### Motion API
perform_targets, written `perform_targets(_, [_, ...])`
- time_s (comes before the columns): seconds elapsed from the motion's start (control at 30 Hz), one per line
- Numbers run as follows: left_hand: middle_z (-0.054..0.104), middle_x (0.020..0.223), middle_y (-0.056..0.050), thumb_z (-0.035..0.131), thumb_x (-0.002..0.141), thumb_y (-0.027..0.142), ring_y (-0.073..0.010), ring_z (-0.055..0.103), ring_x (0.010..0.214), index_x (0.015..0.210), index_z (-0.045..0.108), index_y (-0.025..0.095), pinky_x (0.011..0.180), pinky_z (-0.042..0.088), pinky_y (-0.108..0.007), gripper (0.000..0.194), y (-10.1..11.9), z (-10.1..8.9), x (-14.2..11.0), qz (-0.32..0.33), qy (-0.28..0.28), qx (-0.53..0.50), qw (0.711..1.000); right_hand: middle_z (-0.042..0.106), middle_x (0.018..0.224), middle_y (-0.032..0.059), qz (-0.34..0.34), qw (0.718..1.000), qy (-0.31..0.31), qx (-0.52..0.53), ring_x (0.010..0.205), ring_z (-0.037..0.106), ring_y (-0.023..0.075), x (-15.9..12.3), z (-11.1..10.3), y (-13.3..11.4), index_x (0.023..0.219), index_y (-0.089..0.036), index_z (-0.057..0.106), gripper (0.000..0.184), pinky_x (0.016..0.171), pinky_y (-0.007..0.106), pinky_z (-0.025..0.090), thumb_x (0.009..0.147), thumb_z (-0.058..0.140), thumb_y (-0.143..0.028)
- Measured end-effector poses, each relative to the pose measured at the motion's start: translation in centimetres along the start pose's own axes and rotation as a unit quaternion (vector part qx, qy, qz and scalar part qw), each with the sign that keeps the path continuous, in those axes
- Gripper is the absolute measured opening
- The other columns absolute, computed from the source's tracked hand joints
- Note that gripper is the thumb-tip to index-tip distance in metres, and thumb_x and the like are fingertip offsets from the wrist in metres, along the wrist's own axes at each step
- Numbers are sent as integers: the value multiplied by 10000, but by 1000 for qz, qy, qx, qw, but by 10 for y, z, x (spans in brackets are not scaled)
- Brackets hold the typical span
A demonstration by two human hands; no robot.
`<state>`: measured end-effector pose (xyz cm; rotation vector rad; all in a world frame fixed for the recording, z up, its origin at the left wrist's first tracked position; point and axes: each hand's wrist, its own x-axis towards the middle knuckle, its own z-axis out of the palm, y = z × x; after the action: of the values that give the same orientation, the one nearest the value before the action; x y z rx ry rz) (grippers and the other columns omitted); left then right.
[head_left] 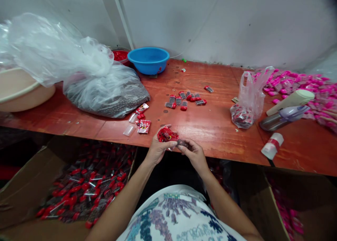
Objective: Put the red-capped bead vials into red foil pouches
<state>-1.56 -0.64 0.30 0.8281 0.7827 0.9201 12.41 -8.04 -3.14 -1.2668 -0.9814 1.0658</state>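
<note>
Over the table's front edge, my left hand (155, 152) is closed around a red printed packet (165, 133). My right hand (195, 154) pinches a small dark piece (182, 142) right beside the packet; its exact kind is too blurred to name. Left of my hands lie another red printed packet (143, 126) and a clear plastic case (129, 130). Beyond them are several small cases filled with dark grains and fitted with red caps (179, 101).
A clear bag of dark beads (113, 93) and a blue basin (149, 60) stand at the back left. On the right are a knotted plastic bag (243, 114), a bottle (281, 118) and a pink heap (297, 83). Below left, a cardboard box (26, 195) holds red-capped cases.
</note>
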Motion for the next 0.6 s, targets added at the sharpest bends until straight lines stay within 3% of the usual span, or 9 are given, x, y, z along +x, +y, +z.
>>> perform_targets(0.13, [697,919,-48,819,527,106,-172,662,769,1178,553,190,702,518,-269,708,3,2,1,-12,9,-13,1000,681,935,28,26,999,8,25,764,608,169,-1,2,1,1042,-221,662,281,606,255,492,787,663,-339])
perform_targets(0.3, [662,741,15,833,516,139,-128,631,655,1009,614,164,677,508,-249,541,-1,3,5,13,59,11,998,657,943,26,-34,997,38,-49,838,604,174,0,1,0,1062,-238,649,288,769,298,494,782,669,-304])
perform_targets(0.4, [669,750,3,837,506,142,-144,636,672,924,623,152,687,516,-270,470,-4,4,5,16,59,25,998,638,856,-1,-26,998,56,-19,774,602,157,3,2,0,1117,-255,586,376,750,292,498,758,692,-291])
perform_targets(0.53, [684,778,-22,827,525,130,-152,641,696,893,629,138,691,516,-271,418,-7,5,4,-20,24,20,999,640,832,-12,21,997,9,78,739,600,145,8,4,-1,1026,-247,595,293,684,267,506,754,690,-298])
perform_targets(0.6, [688,787,-16,826,530,125,-152,646,706,916,632,145,707,517,-273,433,-8,6,4,-20,31,8,999,643,856,-7,14,998,-1,69,764,598,145,10,3,-2,1014,-245,611,270,712,270,508,760,685,-297])
